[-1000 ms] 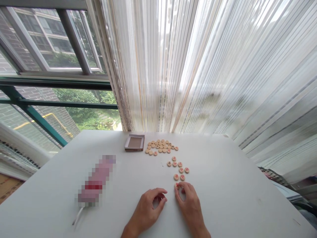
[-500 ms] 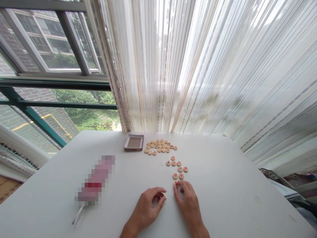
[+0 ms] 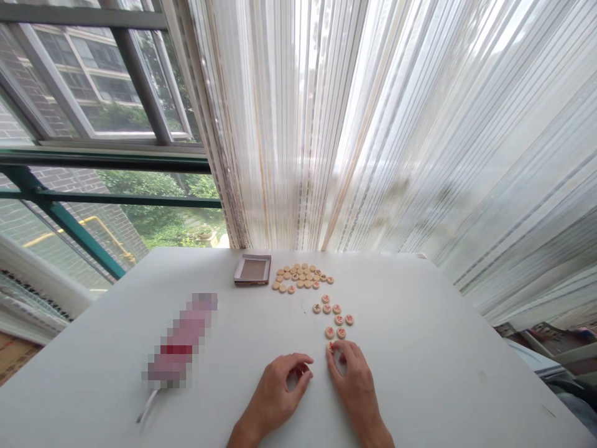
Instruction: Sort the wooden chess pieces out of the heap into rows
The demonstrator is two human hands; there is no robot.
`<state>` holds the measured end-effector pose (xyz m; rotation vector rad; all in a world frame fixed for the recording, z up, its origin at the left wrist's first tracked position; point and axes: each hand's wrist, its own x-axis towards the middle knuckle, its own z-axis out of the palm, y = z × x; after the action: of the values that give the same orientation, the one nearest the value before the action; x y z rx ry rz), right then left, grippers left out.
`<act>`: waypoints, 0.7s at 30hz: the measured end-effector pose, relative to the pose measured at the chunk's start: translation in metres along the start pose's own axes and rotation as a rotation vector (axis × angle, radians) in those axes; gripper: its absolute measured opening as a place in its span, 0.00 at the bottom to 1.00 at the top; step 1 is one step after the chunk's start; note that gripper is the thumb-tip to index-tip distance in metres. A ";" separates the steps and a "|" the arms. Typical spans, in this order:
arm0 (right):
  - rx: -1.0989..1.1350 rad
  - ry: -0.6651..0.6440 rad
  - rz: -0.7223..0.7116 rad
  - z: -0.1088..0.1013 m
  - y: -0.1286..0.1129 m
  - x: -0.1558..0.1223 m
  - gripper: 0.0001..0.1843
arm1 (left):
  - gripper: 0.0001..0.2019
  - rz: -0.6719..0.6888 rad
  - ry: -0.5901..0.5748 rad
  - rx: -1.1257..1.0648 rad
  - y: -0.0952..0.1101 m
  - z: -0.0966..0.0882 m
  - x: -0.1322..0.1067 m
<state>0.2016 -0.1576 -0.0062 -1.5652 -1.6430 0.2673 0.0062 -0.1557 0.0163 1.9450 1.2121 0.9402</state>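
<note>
Both hands rest on a white table point(image 3: 420, 348) near its front edge. My left hand point(image 3: 280, 389) is curled, its fingers closed around a round piece of which only a reddish edge shows. My right hand point(image 3: 352, 379) pinches a wooden chess disc point(image 3: 331, 346) with a red mark against the tabletop. Just beyond it lie several face-up discs with red characters point(image 3: 336, 317). Farther back sits a cluster of several more tan discs point(image 3: 303, 277).
A small open cardboard box point(image 3: 253, 270) lies left of the far cluster. A long pink and red blurred object point(image 3: 181, 339) with a white strap lies at the left. Striped sheer curtains point(image 3: 373, 124) hang behind the table, with a window point(image 3: 93, 124) at the left.
The hands hold almost still; the right hand has shifted very slightly. The view has drifted a little.
</note>
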 end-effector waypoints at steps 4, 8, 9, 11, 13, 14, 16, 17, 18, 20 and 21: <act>0.010 -0.010 0.028 -0.001 0.000 -0.001 0.10 | 0.10 0.001 -0.012 -0.008 0.000 0.000 0.001; 0.021 -0.003 0.033 -0.002 -0.001 0.000 0.10 | 0.10 0.004 -0.010 -0.010 -0.002 0.001 0.000; 0.021 -0.005 0.032 -0.002 -0.001 0.000 0.09 | 0.10 0.004 -0.009 -0.008 -0.003 0.001 0.000; 0.022 -0.012 0.030 -0.001 0.000 0.001 0.09 | 0.09 0.000 -0.009 -0.003 -0.004 0.002 -0.001; 0.027 -0.017 0.026 -0.001 0.000 0.002 0.10 | 0.09 -0.003 -0.011 -0.001 -0.004 0.002 -0.001; 0.031 -0.015 0.026 0.000 0.000 0.002 0.10 | 0.09 -0.003 -0.014 -0.003 -0.004 0.002 -0.001; 0.044 0.002 0.033 -0.001 -0.001 0.001 0.11 | 0.09 -0.008 -0.016 -0.015 -0.004 0.001 0.001; 0.055 0.014 0.046 -0.002 -0.002 0.001 0.12 | 0.09 -0.015 -0.016 -0.027 -0.004 0.001 0.001; 0.067 0.023 0.067 -0.003 -0.002 0.000 0.12 | 0.09 -0.027 -0.016 -0.044 -0.003 0.001 0.002; 0.103 0.024 0.122 -0.008 -0.003 0.001 0.14 | 0.09 -0.058 -0.025 -0.086 -0.003 0.001 0.004; 0.125 0.016 0.148 -0.012 -0.003 0.004 0.15 | 0.09 -0.072 -0.033 -0.106 -0.002 0.000 0.005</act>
<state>0.2077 -0.1595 0.0048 -1.5911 -1.4710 0.4265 0.0074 -0.1501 0.0157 1.8157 1.1817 0.9137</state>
